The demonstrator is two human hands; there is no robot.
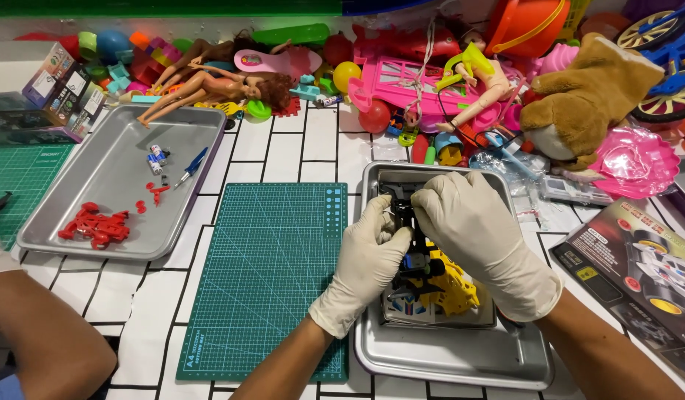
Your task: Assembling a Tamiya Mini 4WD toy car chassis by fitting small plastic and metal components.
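Observation:
Both my hands wear white gloves and meet over a metal tray (pixel 461 355) at the centre right. My left hand (pixel 366 261) and my right hand (pixel 476 237) both grip a small black toy car chassis (pixel 406 215) held above the tray. Under it lie yellow plastic parts (pixel 455 287) and a printed sheet (pixel 416 307). The gloves hide much of the chassis.
A green cutting mat (pixel 272 274) lies left of the tray. Another metal tray (pixel 113 178) at the left holds red plastic parts (pixel 97 224), small batteries and a blue pen. Another person's arm (pixel 39 326) is at bottom left. Dolls, a plush dog (pixel 590 92) and toys crowd the back; a toy box (pixel 646 274) lies right.

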